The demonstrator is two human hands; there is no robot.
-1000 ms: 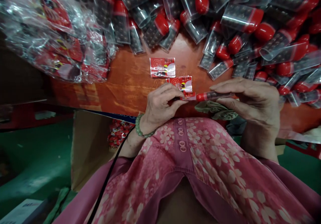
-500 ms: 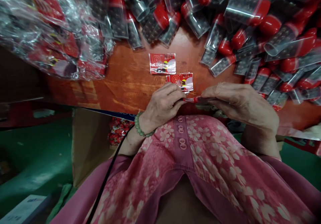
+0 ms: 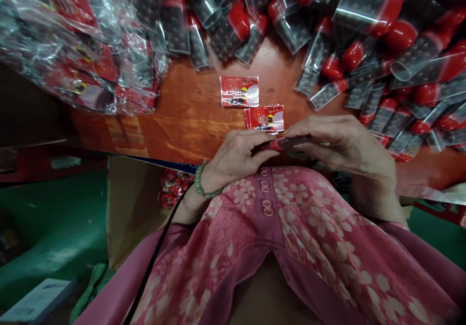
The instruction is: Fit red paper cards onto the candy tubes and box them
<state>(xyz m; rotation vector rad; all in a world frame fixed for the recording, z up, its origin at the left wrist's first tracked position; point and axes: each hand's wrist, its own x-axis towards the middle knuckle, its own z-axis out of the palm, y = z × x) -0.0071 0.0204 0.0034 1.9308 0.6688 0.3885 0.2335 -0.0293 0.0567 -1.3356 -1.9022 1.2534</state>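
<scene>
Between my two hands is a small tube with a red end point(image 3: 278, 144), dark along its right part. My left hand point(image 3: 238, 157), with a green bead bracelet point(image 3: 201, 184) at the wrist, has thumb and fingers round the red end. From the right, my right hand point(image 3: 338, 143) pinches the dark end; its fingertips partly cover it. Just beyond my fingers a few overlapping red printed packets point(image 3: 269, 118) lie on the wooden table point(image 3: 189, 116). Another red packet point(image 3: 239, 92) lies flat a little farther and to the left.
Many clear tubes of dark beads with red caps point(image 3: 367, 14) are piled along the back and right. Clear plastic with red packets point(image 3: 83, 58) lies at the left. Below the table edge, a cardboard box point(image 3: 127, 208) stands near more red packets point(image 3: 173, 189).
My right hand has shifted slightly left, closer to my left hand. The item between them has turned so that more of its red and dark body shows.
</scene>
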